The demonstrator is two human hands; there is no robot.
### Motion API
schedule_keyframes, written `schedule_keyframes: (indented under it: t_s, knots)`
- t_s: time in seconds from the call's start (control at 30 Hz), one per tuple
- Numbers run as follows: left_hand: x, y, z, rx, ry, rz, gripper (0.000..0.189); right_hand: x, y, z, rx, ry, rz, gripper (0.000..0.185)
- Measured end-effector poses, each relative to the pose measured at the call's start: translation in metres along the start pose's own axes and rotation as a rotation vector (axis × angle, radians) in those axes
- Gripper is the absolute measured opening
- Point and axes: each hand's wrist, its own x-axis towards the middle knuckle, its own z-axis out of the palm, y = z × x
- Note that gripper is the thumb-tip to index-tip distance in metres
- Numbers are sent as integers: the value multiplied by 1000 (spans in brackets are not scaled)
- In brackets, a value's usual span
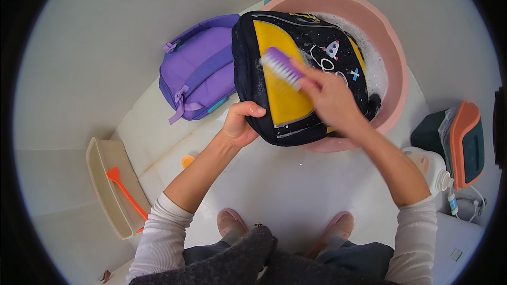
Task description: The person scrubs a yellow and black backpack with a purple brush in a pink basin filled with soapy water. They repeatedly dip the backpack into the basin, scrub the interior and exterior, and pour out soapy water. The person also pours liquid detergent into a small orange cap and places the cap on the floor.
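Observation:
A black backpack (285, 130) with a yellow panel and a printed rocket rests partly in a pink plastic basin (390, 47) of sudsy water, its near left part over the rim. My left hand (241, 122) grips its lower left edge, thumb on top, fingers underneath and hidden. In my right hand (334, 95) is a purple scrub brush (282, 65) with white bristles, held over the yellow panel. The right hand is slightly blurred, and I cannot tell whether all the bristles touch the fabric. Some suds show on the black side near the brush.
Left of the basin lies a purple backpack (210, 47). An orange cap (187, 161) is on the floor. At left stands a beige bin (115, 190) with an orange long-handled tool (126, 192). To the right are a white jug (429, 166) and a green-and-orange trash bin (467, 146).

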Motion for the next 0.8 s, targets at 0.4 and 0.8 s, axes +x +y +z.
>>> schedule_keyframes:
  t_s: [0.4, 0.8]
  knots:
    - [8, -4, 4, 16, -11, -13, 56, 67, -2, -6, -125, 42, 92, 41]
    - [2, -8, 1, 4, -6, -25, 54, 40, -19, 5, -130, -23, 7, 41]
